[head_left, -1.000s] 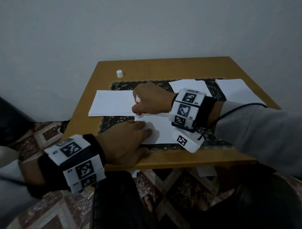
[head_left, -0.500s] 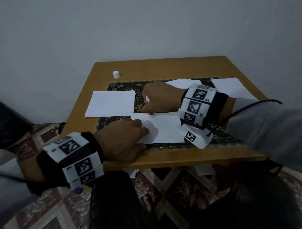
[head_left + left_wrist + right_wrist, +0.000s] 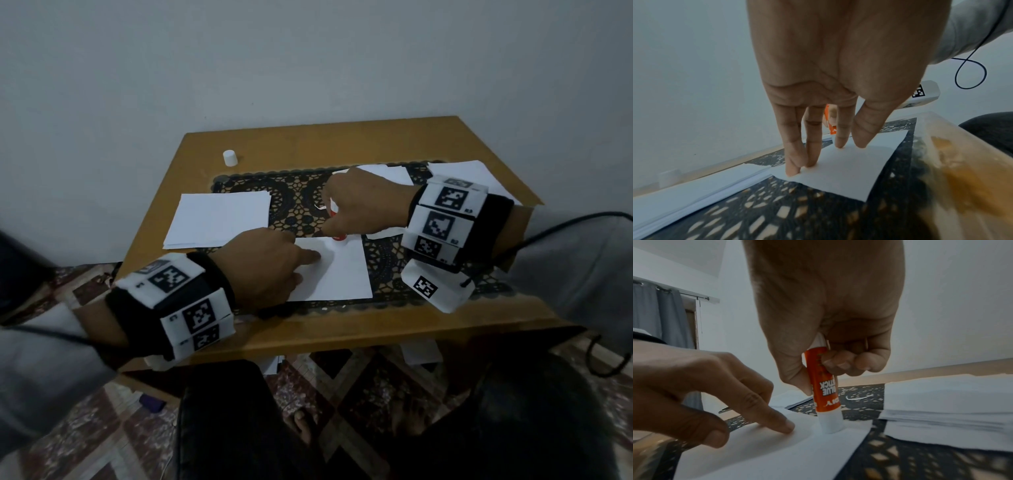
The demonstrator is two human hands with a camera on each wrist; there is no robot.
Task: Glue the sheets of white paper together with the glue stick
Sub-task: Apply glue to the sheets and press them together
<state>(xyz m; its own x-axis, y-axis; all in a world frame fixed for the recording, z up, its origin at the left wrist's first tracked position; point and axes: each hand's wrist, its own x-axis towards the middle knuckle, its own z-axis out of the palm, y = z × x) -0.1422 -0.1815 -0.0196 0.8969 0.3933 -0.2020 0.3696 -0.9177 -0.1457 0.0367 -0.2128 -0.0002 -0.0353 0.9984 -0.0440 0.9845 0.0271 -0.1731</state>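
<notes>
- Glue stick (image 3: pixel 825 395): upright in the right hand (image 3: pixel 364 205), fingers curled round its orange barrel, white tip touching the far edge of the single sheet (image 3: pixel 337 270).
- Left hand (image 3: pixel 263 267): straight fingertips (image 3: pixel 793 168) press the sheet's left side flat, near the worktop's (image 3: pixel 342 144) front edge.
- Sheet judged light, limp and likely to slide; pin it near the stick.
- Paper stacks (image 3: pixel 219 219) lie left and right.

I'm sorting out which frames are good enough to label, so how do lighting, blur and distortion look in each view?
Head view: dim and underexposed, floor nearly black, table edges bowed by the wide lens. Left wrist view: left hand looms oversized, near table corner smeared and soft. Right wrist view: glue stick label readable, white sheet evenly lit, right hand fairly sharp; foreground mat blurred.
</notes>
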